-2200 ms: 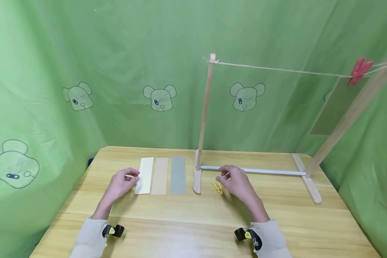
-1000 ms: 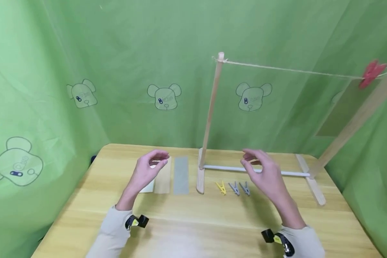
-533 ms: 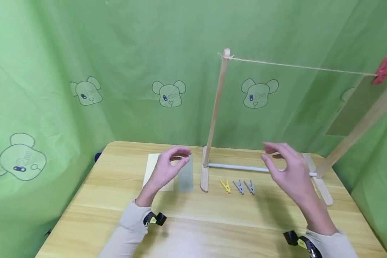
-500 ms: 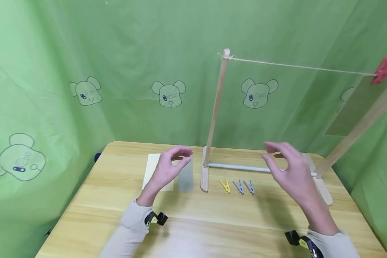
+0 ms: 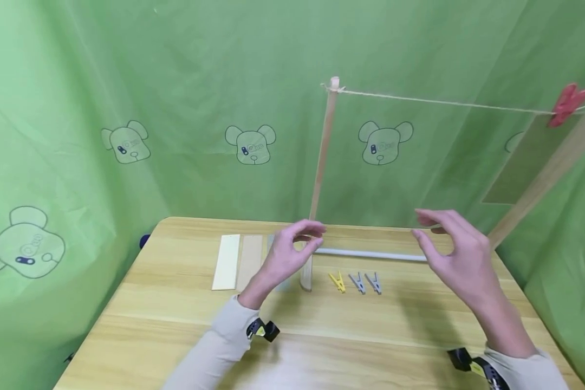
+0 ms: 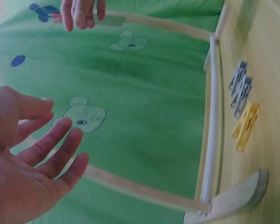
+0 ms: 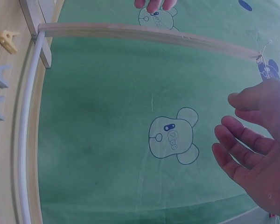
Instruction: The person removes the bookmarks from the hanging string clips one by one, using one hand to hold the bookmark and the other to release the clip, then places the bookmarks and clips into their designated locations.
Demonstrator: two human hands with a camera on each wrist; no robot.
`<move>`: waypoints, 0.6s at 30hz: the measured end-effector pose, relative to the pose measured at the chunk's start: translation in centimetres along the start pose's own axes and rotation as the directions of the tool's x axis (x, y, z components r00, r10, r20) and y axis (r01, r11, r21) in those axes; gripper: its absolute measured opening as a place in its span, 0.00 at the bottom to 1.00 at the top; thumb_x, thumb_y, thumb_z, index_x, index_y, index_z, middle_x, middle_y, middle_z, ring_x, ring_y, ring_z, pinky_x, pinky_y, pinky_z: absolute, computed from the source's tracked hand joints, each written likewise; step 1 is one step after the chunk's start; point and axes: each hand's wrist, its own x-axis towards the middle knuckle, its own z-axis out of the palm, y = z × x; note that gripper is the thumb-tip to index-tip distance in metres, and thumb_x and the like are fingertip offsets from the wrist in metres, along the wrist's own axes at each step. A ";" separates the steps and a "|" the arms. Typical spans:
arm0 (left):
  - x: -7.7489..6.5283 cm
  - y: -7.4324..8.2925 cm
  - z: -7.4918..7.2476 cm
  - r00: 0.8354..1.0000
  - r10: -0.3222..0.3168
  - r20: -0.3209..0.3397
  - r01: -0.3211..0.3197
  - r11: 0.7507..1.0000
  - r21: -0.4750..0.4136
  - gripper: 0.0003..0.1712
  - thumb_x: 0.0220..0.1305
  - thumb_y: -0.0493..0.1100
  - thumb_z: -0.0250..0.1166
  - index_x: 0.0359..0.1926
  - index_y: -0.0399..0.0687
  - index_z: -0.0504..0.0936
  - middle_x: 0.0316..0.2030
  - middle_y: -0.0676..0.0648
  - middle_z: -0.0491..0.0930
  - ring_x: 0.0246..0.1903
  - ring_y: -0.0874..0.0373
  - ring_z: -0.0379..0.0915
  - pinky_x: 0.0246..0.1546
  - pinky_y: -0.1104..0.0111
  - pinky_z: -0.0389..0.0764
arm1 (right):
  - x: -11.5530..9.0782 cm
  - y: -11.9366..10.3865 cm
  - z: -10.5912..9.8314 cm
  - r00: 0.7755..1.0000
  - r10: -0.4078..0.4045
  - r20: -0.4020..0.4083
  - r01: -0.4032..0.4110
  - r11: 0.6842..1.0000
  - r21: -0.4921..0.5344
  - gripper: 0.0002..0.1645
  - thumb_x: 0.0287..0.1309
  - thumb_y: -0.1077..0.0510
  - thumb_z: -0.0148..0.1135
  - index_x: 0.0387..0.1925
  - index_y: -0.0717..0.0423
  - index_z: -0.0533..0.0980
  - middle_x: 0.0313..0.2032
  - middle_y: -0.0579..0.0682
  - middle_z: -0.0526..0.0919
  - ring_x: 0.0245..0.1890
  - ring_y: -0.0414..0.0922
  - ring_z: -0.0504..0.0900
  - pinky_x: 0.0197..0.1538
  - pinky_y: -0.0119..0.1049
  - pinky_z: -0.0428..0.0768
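My left hand (image 5: 292,249) is raised in front of the rack's left wooden post (image 5: 324,146), its fingers loosely bent and holding nothing. Farther right, my right hand (image 5: 460,257) hovers above the table with thumb and fingers apart, also bare. Under the string lie a yellow clothespin (image 5: 338,282) and two grey-blue clothespins (image 5: 357,283). Left of the rack sit a white strip (image 5: 226,262), a beige strip (image 5: 249,260) and a grey strip (image 5: 283,284), the last mostly covered by my left hand. A red clothespin (image 5: 567,105) pinches a hanging olive-looking strip (image 5: 526,162) on the string (image 5: 434,101).
A white crossbar (image 5: 370,253) runs low along the rack, above the wooden table (image 5: 175,325). The right post (image 5: 556,168) leans across the view's right edge. Green curtains (image 5: 200,65) with printed bear heads enclose the table's back and sides.
Both hands have risen from the table and moved right, the left from beside the white strip, the right from over the clothespins, uncovering the grey-blue ones. The head view has shifted slightly.
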 end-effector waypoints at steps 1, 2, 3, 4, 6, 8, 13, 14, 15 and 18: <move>0.1 0.0 0.3 1.000 0.008 -0.004 -0.008 1.000 -0.006 0.16 0.67 0.32 0.67 0.55 0.37 0.81 0.50 0.40 0.85 0.49 0.51 0.82 0.55 0.63 0.84 | 0.0 0.0 -0.1 1.000 0.000 0.002 0.000 1.000 -0.001 0.26 0.50 0.71 0.74 0.54 0.61 0.83 0.46 0.56 0.87 0.44 0.41 0.80 0.54 0.17 0.72; 0.2 0.0 0.6 1.000 0.017 -0.006 -0.017 1.000 -0.013 0.16 0.67 0.31 0.67 0.55 0.36 0.81 0.50 0.40 0.85 0.49 0.51 0.82 0.55 0.63 0.84 | 0.0 0.1 -0.2 1.000 0.002 0.003 -0.002 1.000 -0.003 0.26 0.51 0.71 0.74 0.54 0.61 0.83 0.46 0.55 0.87 0.45 0.40 0.80 0.54 0.18 0.72; 0.3 0.0 0.8 1.000 0.023 -0.009 -0.023 1.000 -0.020 0.16 0.67 0.31 0.67 0.55 0.36 0.81 0.50 0.40 0.85 0.49 0.50 0.82 0.55 0.63 0.84 | 0.0 0.1 -0.3 1.000 0.006 0.009 -0.006 1.000 -0.004 0.25 0.52 0.70 0.73 0.55 0.61 0.83 0.47 0.56 0.86 0.45 0.39 0.80 0.55 0.17 0.72; 0.4 0.0 1.1 0.999 0.030 -0.012 -0.030 0.999 -0.028 0.16 0.67 0.31 0.67 0.55 0.36 0.81 0.50 0.41 0.85 0.49 0.50 0.82 0.55 0.63 0.84 | 0.0 0.1 -0.4 1.000 0.013 0.020 -0.013 1.000 -0.006 0.25 0.53 0.70 0.73 0.55 0.61 0.82 0.47 0.55 0.86 0.46 0.37 0.80 0.55 0.18 0.72; 0.5 0.0 1.6 0.999 0.040 -0.013 -0.040 0.998 -0.038 0.17 0.67 0.32 0.67 0.55 0.36 0.81 0.50 0.43 0.85 0.50 0.50 0.82 0.55 0.64 0.84 | -0.1 0.0 -0.5 1.000 0.010 0.014 -0.010 1.000 -0.004 0.26 0.52 0.71 0.73 0.55 0.61 0.82 0.48 0.56 0.86 0.46 0.36 0.79 0.55 0.17 0.72; 0.6 0.0 2.2 0.999 0.044 -0.012 -0.044 0.998 -0.046 0.17 0.67 0.32 0.67 0.56 0.36 0.81 0.50 0.43 0.85 0.50 0.50 0.82 0.55 0.64 0.84 | 0.0 0.0 -0.6 1.000 0.009 0.019 -0.009 1.000 -0.009 0.27 0.52 0.71 0.73 0.56 0.62 0.82 0.48 0.56 0.86 0.47 0.34 0.78 0.55 0.17 0.72; 1.2 0.0 3.6 0.998 0.056 -0.020 -0.058 0.995 -0.081 0.17 0.67 0.31 0.68 0.56 0.36 0.81 0.50 0.42 0.85 0.50 0.49 0.82 0.55 0.64 0.84 | 0.2 0.3 -1.0 0.999 -0.039 -0.030 0.039 0.999 -0.003 0.26 0.50 0.70 0.73 0.54 0.63 0.83 0.48 0.57 0.86 0.46 0.32 0.78 0.54 0.16 0.73; 1.4 0.1 4.0 0.998 0.061 -0.020 -0.063 0.994 -0.087 0.17 0.67 0.31 0.68 0.56 0.36 0.81 0.50 0.41 0.85 0.50 0.49 0.82 0.55 0.64 0.84 | 0.3 0.4 -1.2 0.998 -0.047 -0.045 0.047 0.999 -0.002 0.25 0.50 0.69 0.73 0.53 0.63 0.83 0.48 0.58 0.86 0.46 0.31 0.78 0.54 0.16 0.73; 1.7 0.1 4.3 0.998 0.067 -0.018 -0.069 0.993 -0.092 0.17 0.67 0.31 0.68 0.56 0.36 0.81 0.51 0.41 0.85 0.50 0.49 0.82 0.55 0.64 0.84 | 0.4 0.5 -1.4 0.997 -0.052 -0.054 0.053 0.999 -0.001 0.24 0.50 0.69 0.72 0.53 0.64 0.83 0.48 0.59 0.86 0.46 0.30 0.78 0.54 0.15 0.73; 2.3 0.4 5.2 0.996 0.085 -0.010 -0.085 0.993 -0.081 0.17 0.67 0.32 0.68 0.56 0.37 0.81 0.51 0.42 0.85 0.50 0.51 0.82 0.55 0.67 0.83 | 0.6 0.7 -2.1 0.996 -0.056 -0.066 0.055 0.998 -0.007 0.23 0.51 0.66 0.71 0.52 0.64 0.83 0.47 0.60 0.86 0.47 0.27 0.76 0.55 0.15 0.72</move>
